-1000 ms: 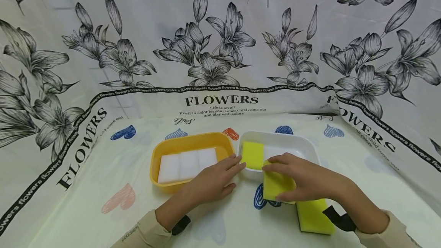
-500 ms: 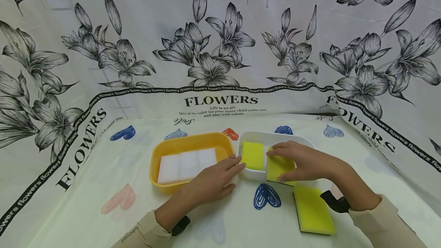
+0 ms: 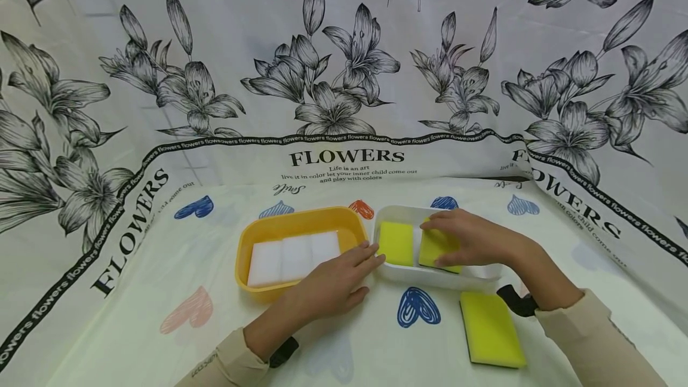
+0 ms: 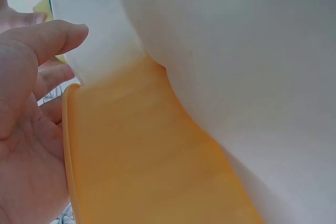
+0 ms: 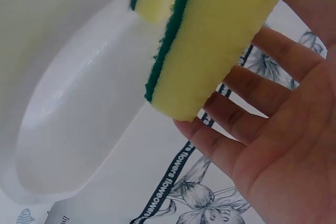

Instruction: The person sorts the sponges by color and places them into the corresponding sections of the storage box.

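My right hand (image 3: 473, 237) grips a yellow sponge (image 5: 220, 40) with a dark green scouring layer, holding it over the white tub (image 3: 430, 278). Inside that tub, on the left, lies another yellow sponge (image 3: 396, 243). A third sponge (image 3: 491, 330) rests on the cloth in front of the tub, green side down. My left hand (image 3: 333, 282) lies with its fingers extended over the near right rim of the yellow tub (image 3: 247, 243), fingertips reaching the white tub's left corner. Three white foam blocks (image 3: 295, 257) lie side by side in the yellow tub.
The tubs stand next to each other on a pale tablecloth (image 3: 134, 315) printed with hearts. A white curtain (image 3: 269, 100) with black flower drawings hangs behind and along both sides.
My right hand has carried its sponge forward, from above the cloth in front of the white tub to inside its rim, beside the first sponge. The left hand stays put.
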Demonstrator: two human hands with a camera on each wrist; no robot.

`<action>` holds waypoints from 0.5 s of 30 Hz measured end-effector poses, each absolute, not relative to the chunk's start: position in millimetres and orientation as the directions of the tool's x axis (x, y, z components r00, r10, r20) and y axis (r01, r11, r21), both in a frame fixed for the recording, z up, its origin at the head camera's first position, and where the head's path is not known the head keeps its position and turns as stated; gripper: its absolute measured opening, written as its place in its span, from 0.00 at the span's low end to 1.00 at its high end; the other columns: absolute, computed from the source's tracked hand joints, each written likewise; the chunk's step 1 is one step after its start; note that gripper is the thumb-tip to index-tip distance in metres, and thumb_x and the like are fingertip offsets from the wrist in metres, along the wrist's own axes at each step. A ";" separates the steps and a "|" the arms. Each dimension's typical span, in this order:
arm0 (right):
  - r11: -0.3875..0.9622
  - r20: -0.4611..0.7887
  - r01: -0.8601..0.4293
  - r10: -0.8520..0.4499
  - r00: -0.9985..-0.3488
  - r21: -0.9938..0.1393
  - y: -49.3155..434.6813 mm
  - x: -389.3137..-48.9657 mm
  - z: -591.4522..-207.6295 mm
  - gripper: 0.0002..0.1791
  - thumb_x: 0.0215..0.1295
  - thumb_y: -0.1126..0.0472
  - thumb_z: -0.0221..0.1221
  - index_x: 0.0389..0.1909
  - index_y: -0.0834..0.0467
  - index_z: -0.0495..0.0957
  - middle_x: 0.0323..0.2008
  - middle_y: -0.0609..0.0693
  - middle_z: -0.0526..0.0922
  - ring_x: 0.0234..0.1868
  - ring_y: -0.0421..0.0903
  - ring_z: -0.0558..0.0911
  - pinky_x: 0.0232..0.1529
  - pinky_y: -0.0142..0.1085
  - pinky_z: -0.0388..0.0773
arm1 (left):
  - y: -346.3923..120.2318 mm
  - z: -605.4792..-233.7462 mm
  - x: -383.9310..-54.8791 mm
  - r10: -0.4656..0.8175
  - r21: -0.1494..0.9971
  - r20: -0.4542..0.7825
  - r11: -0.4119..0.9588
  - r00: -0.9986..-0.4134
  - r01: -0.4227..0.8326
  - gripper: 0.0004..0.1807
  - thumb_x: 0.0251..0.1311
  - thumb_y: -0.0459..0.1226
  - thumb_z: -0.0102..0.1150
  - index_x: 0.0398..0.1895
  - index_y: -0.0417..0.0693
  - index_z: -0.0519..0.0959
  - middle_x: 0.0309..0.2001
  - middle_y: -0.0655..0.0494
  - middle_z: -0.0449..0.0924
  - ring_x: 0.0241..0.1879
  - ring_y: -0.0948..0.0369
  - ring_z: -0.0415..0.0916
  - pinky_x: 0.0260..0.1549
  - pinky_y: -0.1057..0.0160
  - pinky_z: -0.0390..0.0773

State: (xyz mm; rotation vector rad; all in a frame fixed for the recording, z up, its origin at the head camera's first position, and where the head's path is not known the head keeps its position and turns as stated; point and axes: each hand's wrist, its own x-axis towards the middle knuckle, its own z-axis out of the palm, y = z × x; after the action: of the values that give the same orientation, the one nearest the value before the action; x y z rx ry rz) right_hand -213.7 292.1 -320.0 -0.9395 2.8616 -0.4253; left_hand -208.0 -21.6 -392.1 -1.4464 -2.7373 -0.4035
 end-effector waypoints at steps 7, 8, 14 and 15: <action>0.784 -0.040 -0.534 -0.573 -0.818 -0.317 293.0 -221.8 -328.2 0.37 0.55 0.51 0.74 0.64 0.59 0.76 0.63 0.57 0.76 0.63 0.61 0.72 0.61 0.61 0.70 | -22.5 -392.9 -207.2 0.809 0.219 0.139 0.537 -0.571 0.815 0.36 0.67 0.41 0.63 0.77 0.53 0.62 0.77 0.54 0.56 0.76 0.58 0.51 0.66 0.57 0.64; 0.787 -0.046 -0.530 -0.571 -0.820 -0.317 292.6 -223.1 -330.1 0.37 0.55 0.51 0.74 0.65 0.60 0.75 0.63 0.57 0.76 0.63 0.61 0.72 0.62 0.61 0.70 | -22.5 -393.0 -207.1 0.810 0.218 0.138 0.537 -0.570 0.815 0.36 0.67 0.41 0.63 0.77 0.53 0.62 0.77 0.54 0.55 0.76 0.58 0.51 0.66 0.57 0.64; 0.825 -0.068 -0.503 -0.535 -0.842 -0.257 288.0 -229.5 -340.4 0.44 0.52 0.49 0.75 0.68 0.60 0.71 0.65 0.57 0.75 0.65 0.60 0.72 0.63 0.60 0.69 | -22.3 -392.4 -206.6 0.809 0.214 0.140 0.539 -0.571 0.815 0.37 0.67 0.41 0.63 0.77 0.55 0.61 0.77 0.54 0.55 0.76 0.58 0.51 0.66 0.57 0.65; 0.829 -0.069 -0.500 -0.530 -0.845 -0.249 287.4 -230.2 -341.6 0.44 0.52 0.49 0.76 0.68 0.60 0.71 0.65 0.57 0.75 0.64 0.60 0.72 0.64 0.59 0.69 | -22.3 -392.4 -206.6 0.808 0.216 0.142 0.538 -0.572 0.815 0.37 0.67 0.41 0.63 0.77 0.55 0.61 0.77 0.54 0.55 0.76 0.58 0.51 0.66 0.57 0.65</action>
State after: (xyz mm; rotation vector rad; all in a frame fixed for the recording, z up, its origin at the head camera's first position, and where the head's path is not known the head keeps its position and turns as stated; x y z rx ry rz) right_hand -230.2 287.4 -341.6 -0.8139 2.8745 -0.3359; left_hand -206.6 -22.3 -392.4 -1.4422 -2.7331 -0.4050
